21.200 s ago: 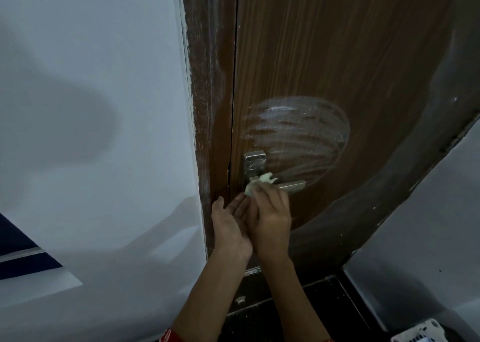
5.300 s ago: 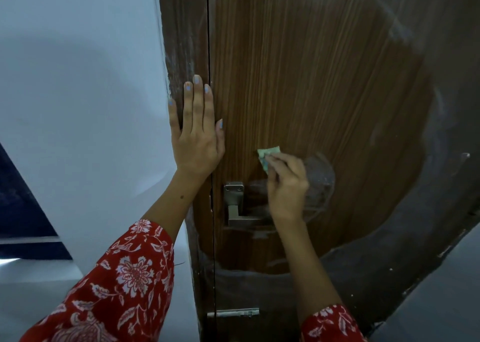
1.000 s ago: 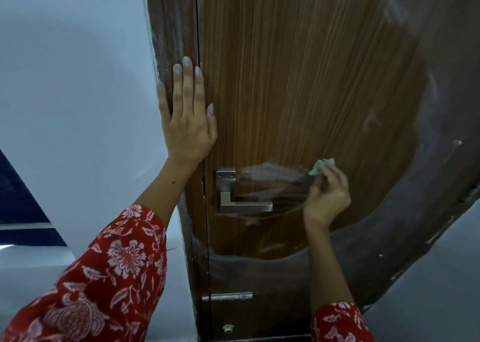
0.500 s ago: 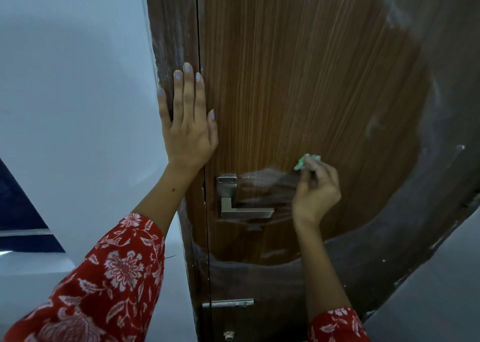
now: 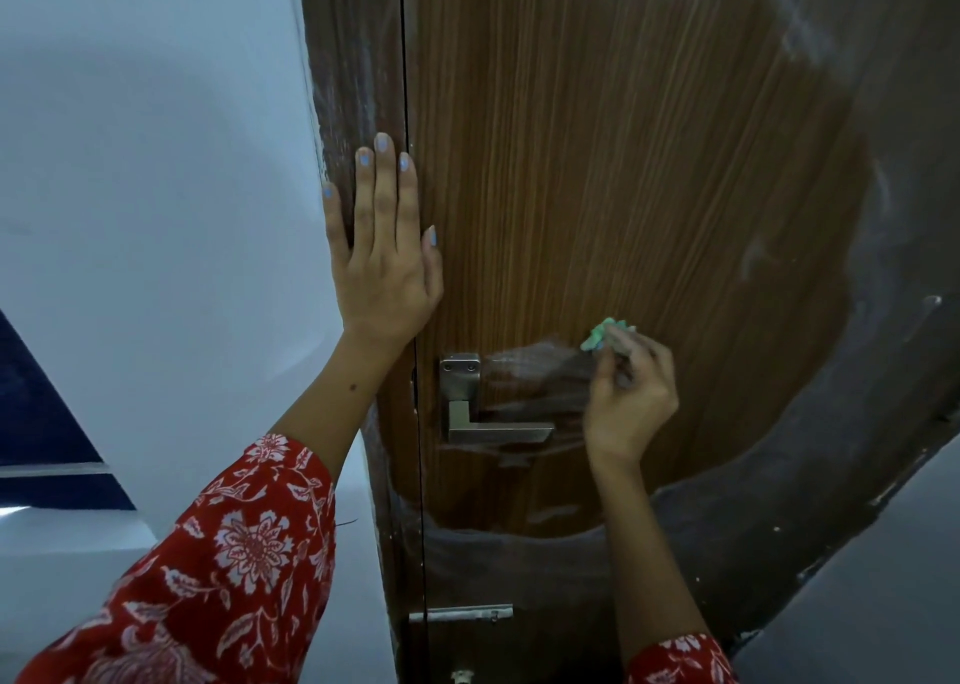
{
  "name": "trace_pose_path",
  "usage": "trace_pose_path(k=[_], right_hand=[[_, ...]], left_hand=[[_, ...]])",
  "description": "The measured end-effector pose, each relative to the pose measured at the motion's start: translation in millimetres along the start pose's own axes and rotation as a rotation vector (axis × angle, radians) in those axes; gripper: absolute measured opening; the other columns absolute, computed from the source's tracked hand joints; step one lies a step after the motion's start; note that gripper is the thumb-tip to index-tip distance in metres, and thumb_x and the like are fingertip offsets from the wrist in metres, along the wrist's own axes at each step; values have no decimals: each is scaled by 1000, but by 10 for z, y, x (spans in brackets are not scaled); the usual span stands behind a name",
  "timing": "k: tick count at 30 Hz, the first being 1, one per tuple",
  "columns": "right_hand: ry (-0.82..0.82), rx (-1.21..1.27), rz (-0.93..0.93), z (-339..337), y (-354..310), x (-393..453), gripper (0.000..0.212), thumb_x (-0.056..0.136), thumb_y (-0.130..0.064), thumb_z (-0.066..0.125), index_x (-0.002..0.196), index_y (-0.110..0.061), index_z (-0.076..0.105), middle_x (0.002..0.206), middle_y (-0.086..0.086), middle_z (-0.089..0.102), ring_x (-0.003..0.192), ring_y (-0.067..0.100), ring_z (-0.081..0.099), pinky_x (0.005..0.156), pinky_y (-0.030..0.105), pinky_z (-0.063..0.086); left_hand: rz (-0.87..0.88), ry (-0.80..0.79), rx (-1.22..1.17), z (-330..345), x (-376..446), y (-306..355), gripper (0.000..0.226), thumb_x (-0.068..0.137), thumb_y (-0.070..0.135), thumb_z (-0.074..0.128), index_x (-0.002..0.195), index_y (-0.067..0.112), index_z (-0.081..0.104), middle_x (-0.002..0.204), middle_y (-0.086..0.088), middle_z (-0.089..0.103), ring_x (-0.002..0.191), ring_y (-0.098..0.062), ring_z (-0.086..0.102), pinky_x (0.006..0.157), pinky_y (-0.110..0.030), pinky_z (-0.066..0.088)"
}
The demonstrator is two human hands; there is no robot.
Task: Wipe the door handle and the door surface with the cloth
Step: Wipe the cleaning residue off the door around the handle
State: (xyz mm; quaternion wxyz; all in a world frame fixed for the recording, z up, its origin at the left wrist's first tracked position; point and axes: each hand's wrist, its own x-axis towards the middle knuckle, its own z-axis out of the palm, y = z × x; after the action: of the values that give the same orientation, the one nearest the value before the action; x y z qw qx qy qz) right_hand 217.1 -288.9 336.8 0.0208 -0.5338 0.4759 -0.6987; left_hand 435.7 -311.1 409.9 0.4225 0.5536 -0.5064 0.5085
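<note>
Green cloth [image 5: 601,334] bunched against the brown wood-grain door [image 5: 649,174] — right of the level metal handle [image 5: 498,431].

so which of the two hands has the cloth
The right hand, curled around the small crumpled green cloth on the brown wooden door, right of the silver metal lever handle. The left hand lies flat and empty near the door's edge.

Left hand [image 5: 382,272] flat (right hand [image 5: 631,397] curled)
</note>
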Motion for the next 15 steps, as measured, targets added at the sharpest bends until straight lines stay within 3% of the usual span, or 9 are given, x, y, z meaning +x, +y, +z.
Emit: trace_pose_path(k=[2,4,7,11,13,15], right_hand=[[70,-5,57,40,-67,24,21,86,-3,61,105,-4,69,107,13,61,98,19,61,85,5,43],[10,-62,-64,111,-147,-23,22,86,-2,61,106,-3,69,108,14,62,101,19,58,92,3,35],[-193,-111,-273,137,-119,-176,24,82,2,64,105,-3,69,109,16,62,102,21,58,95,12,38],[-51,-64,-94,115,-95,-142,22,86,-1,61,107,-1,67,111,17,60,103,22,58,93,28,49],[-34,-54,-131,181,-195,-124,23,88,-5,59,109,-1,66,112,18,59,106,17,53,96,15,42],[-148,-83,-286,238,-270,-176,23,87,-5,60,108,-1,67,112,19,60,106,17,52,96,12,39]], left_hand=[[-2,-2,-2,-4,9,-1,54,100,28,33,149,5,26,153,-17,32,144,-29,24,118,-47,12],[-2,-5,-8,-5,7,0,55,100,28,33,149,5,25,153,-17,32,144,-29,24,118,-47,12],[-2,1,-10,-6,6,3,54,100,28,34,149,5,26,153,-17,33,143,-29,26,117,-47,13],[10,-6,8,-9,8,1,54,101,28,31,149,4,24,153,-17,32,143,-29,25,117,-47,12],[6,-12,8,-15,9,4,54,100,28,31,149,5,25,153,-17,32,144,-29,25,117,-47,12],[4,-20,3,-23,9,-1,55,100,28,32,150,5,24,153,-16,32,144,-28,25,118,-46,11]])
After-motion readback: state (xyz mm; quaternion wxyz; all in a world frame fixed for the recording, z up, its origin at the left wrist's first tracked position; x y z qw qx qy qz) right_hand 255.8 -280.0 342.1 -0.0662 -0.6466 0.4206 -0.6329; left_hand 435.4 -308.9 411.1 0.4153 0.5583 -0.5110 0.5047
